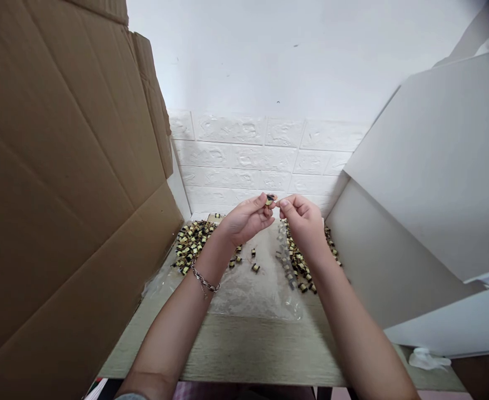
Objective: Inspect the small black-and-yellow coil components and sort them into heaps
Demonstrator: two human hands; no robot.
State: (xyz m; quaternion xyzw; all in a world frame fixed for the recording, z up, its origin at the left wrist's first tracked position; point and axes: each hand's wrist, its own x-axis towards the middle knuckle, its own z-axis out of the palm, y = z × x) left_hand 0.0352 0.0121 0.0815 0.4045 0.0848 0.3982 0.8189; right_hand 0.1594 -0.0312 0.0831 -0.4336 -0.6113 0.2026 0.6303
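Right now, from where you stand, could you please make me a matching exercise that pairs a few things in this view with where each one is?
Things:
1. chain bracelet
2. cardboard sheet
3. small yellow-and-black part
4. clear plastic sheet

Places:
A. between the left hand and right hand
B. around the left wrist
C. standing up along the table's left side
D. lying on the table

Pairs: 1-B, 2-C, 3-A, 4-D

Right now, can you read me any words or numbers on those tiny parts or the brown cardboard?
No words I can read: any marks on the small yellow-and-black coil part at the left hand and right hand, or on the pile of parts, are too small, and the cardboard sheet shows none.
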